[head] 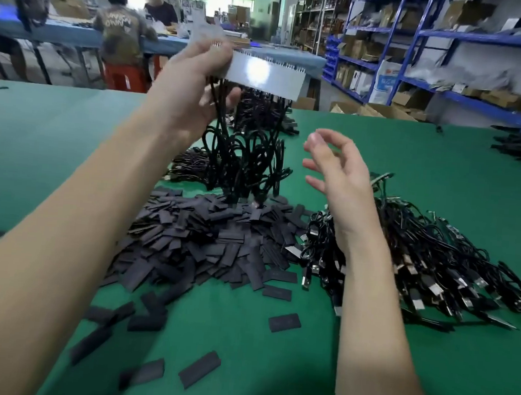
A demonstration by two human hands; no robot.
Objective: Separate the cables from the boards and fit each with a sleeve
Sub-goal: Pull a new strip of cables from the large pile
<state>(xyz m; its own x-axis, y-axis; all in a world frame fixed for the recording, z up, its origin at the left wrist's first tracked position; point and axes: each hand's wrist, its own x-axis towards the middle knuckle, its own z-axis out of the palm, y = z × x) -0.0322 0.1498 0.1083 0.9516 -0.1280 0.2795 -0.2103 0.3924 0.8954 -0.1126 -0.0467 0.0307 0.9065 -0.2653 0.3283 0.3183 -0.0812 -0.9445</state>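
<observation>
A board with hanging cables is held up by the left hand. The right hand is loosely open and empty; a cable probably needs pulling off next.

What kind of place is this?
Most likely a small electronics assembly workshop: heaps of black cables and sleeves on a green worktable, blue stock shelves behind.

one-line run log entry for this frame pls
left hand grips shiny grey board, black cables hanging | right hand empty, loosely curled | flat black sleeves piled on green table
</observation>
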